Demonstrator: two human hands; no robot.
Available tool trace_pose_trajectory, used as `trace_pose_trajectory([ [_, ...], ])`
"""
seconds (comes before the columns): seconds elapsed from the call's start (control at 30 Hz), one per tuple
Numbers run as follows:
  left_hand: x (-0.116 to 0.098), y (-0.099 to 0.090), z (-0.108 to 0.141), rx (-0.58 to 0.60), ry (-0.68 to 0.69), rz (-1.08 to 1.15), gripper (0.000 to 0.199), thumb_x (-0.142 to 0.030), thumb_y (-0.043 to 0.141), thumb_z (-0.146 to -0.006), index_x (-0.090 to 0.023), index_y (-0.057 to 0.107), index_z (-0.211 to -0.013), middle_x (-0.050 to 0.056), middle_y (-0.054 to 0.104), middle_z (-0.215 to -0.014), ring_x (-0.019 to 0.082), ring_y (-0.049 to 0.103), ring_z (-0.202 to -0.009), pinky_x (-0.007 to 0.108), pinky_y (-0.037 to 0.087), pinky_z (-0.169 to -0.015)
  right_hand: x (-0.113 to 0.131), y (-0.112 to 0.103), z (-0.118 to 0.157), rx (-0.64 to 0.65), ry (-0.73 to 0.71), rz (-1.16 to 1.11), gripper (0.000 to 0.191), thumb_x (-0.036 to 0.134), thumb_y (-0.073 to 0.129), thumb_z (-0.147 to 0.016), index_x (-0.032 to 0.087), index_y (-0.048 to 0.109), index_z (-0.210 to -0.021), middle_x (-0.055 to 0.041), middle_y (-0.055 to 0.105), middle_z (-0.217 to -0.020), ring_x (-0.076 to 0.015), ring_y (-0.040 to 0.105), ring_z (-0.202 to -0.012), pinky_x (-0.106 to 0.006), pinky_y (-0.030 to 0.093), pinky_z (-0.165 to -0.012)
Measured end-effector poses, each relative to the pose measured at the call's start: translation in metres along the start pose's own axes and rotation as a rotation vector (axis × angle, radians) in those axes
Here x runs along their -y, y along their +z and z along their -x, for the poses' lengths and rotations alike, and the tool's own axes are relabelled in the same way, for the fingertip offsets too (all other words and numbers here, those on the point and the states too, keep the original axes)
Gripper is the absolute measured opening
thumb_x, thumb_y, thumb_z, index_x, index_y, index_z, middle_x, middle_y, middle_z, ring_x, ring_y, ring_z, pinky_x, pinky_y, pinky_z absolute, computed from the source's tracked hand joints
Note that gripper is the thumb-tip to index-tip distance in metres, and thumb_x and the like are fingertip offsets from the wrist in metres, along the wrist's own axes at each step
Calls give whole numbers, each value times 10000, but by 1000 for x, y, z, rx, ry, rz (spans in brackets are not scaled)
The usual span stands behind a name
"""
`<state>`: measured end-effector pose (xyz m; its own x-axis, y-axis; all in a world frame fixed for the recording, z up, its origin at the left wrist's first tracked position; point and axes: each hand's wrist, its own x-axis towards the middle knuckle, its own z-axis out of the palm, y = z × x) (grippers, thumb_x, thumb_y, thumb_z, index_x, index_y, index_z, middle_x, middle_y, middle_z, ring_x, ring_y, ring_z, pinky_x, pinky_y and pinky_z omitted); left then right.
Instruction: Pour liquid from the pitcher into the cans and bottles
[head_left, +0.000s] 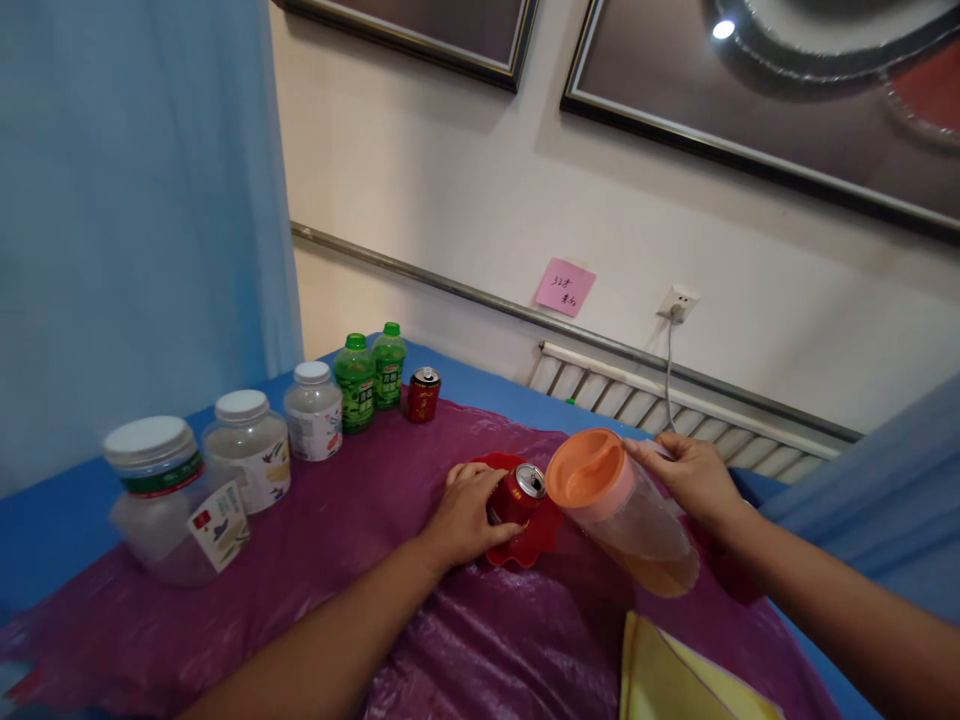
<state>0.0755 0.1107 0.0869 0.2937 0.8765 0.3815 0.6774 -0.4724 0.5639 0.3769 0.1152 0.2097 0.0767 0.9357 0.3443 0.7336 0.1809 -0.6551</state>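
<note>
My left hand [471, 512] is wrapped round a red drink can [516, 500] whose top is open. The can stands over a red scalloped dish [529, 550], partly hidden by my fingers. Gripped by its handle in my right hand [694, 478], a clear plastic pitcher [637, 530] with an orange lid [589, 470] tilts toward the can. Its lid edge is close to the can's top; I cannot tell whether they touch. Light brown liquid lies in the lower part of the pitcher.
Along the back left stand several clear jars [311, 415] with white lids, two green bottles [356, 390] and another red can [424, 398]. A yellow cloth [675, 675] lies at the front right. Purple plastic sheeting [360, 560] covers the blue table. Behind are a radiator [600, 390] and a plugged-in cord [670, 370].
</note>
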Motion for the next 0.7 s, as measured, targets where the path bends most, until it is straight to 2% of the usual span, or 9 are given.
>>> trace_pose_trajectory([
  [0.47, 2, 1, 0, 11, 14, 5, 635, -472, 852, -660, -263, 647, -1223, 68, 684, -1179, 321, 568, -1121, 493, 335, -1054, 4, -3, -2, 2, -31, 38, 598, 709, 650, -760, 234, 370, -529, 55, 308, -499, -100, 295, -488, -253, 216, -440],
  [0.7, 3, 2, 0, 18, 12, 12, 628, -475, 851, -658, -272, 654, -1219, 66, 686, -1177, 324, 569, -1129, 486, 339, -1050, 5, -6, 0, 4, 3, 52, 585, 706, 650, -767, 227, 411, -532, 47, 360, -482, -106, 332, -480, -252, 246, -446],
])
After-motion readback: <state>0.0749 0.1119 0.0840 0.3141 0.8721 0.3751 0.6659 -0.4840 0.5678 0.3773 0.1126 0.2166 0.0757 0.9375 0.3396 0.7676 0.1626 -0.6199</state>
